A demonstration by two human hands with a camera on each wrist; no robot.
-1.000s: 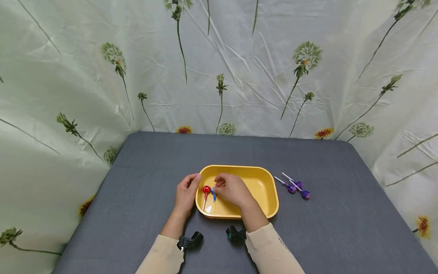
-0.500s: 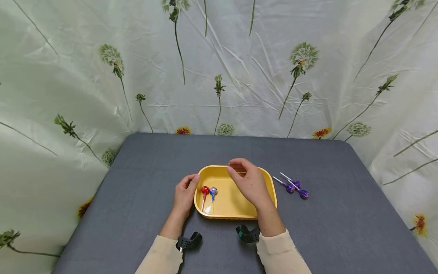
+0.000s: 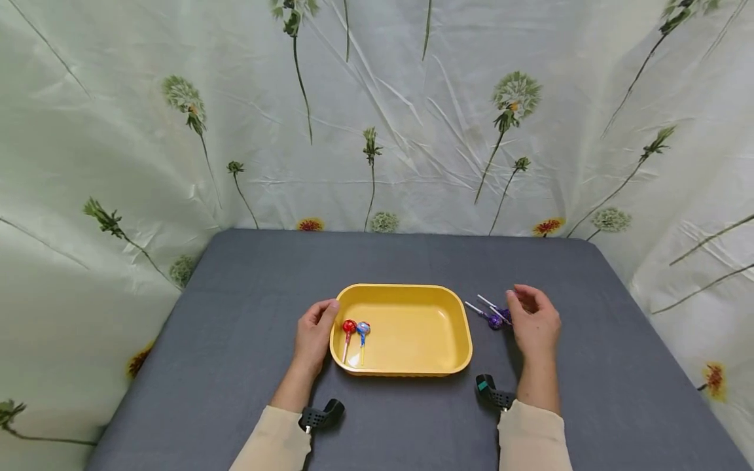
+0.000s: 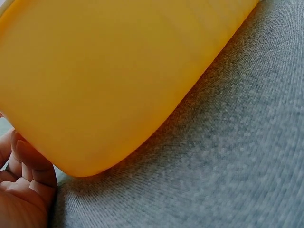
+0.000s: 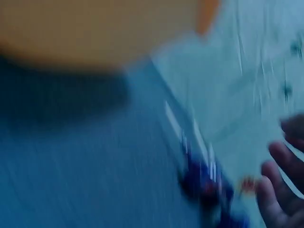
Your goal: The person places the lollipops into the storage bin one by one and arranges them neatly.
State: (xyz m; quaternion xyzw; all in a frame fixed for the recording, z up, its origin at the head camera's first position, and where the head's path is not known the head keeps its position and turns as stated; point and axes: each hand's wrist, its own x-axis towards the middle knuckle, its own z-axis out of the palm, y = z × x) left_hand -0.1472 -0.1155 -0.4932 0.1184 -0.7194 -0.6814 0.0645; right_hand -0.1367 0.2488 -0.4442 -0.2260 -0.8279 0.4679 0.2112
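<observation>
- Inside the yellow tray, close to its left end, lie a red lollipop and a blue lollipop. Their heads sit side by side (too close to tell whether they touch), and both sticks point to the tray's near side.
- At the tray's left rim is the left hand, holding on: the thumb lies at the rim and the bent fingers press against the outer wall.
- Off the tray's right end, the right hand hangs above the purple lollipops, its fingers loosely bent, parted from the thumb and gripping nothing.
- Just beyond the tray's right rim, those purple lollipops lie bunched together, partly hidden by the right hand; three white sticks show, slanting toward the tray's far right corner.
- Beneath the tray spreads a grey table.
- On the tray's near side, a black wrist device is worn on each forearm, by the cuff of a cream sleeve.
- Behind the tray, past the table's far edge, hangs a pale curtain printed with dandelions.
</observation>
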